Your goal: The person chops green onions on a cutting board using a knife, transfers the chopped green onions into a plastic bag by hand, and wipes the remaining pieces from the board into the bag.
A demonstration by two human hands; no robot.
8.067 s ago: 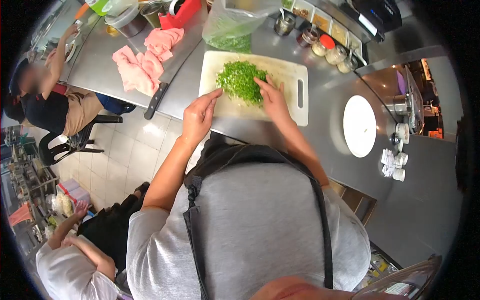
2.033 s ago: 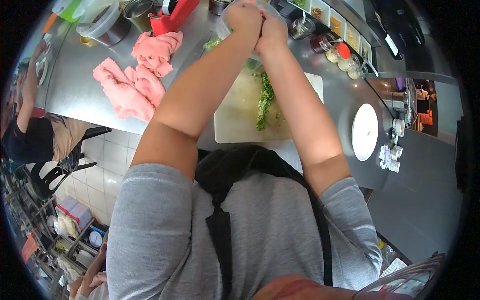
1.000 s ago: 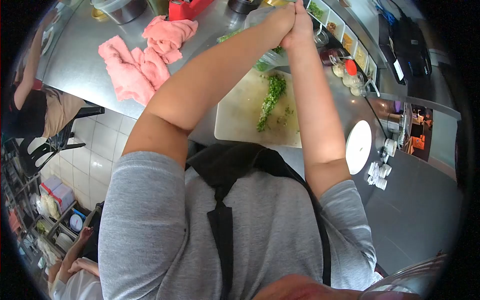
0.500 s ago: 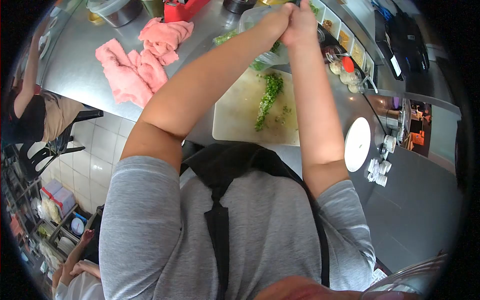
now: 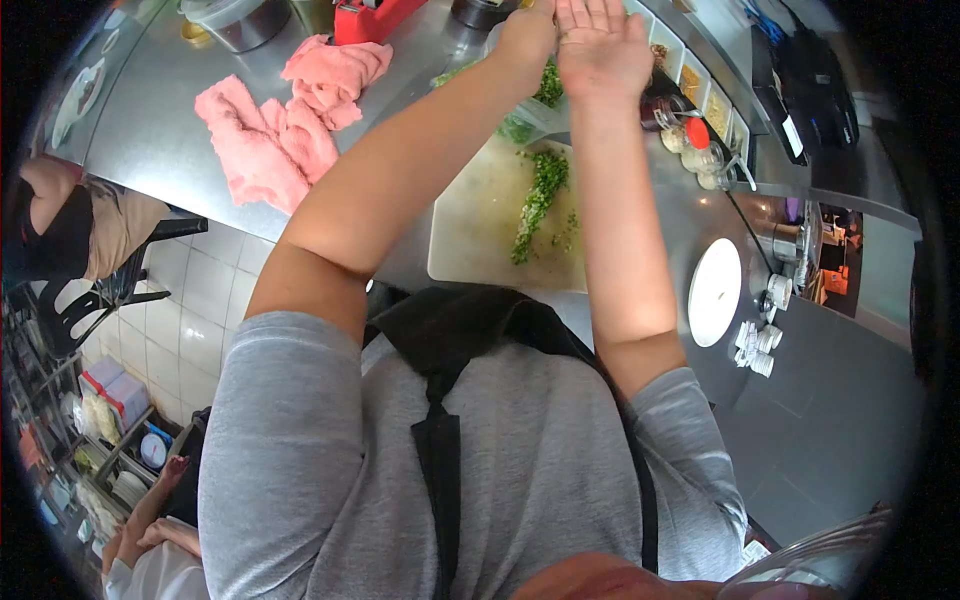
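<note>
My right hand [image 5: 605, 48] is open, palm turned up and fingers stretched towards the top edge. Close to its left is my left hand [image 5: 528, 42], whose fingers are mostly cut off by the top edge, so their state is unclear. Below and partly behind the hands stands a clear plastic container [image 5: 545, 122] with chopped greens [image 5: 548, 88] in it. A white cutting board [image 5: 465, 225] lies nearer my body. On the board runs a line of chopped green onion [image 5: 540, 205], with a few loose bits beside it.
Crumpled pink towels [image 5: 265, 150] lie on the steel counter [image 5: 150, 130] at left, near a red object [image 5: 375, 20]. Jars [image 5: 702, 158] and topping trays [image 5: 690, 85] line the right side. An oval white plate [image 5: 715, 292] is farther right. Other people [image 5: 140, 540] are at left.
My hands, together before, have come apart. The right hand has turned palm up with fingers spread out, and the left has shifted slightly left. The green onion stays on the board.
</note>
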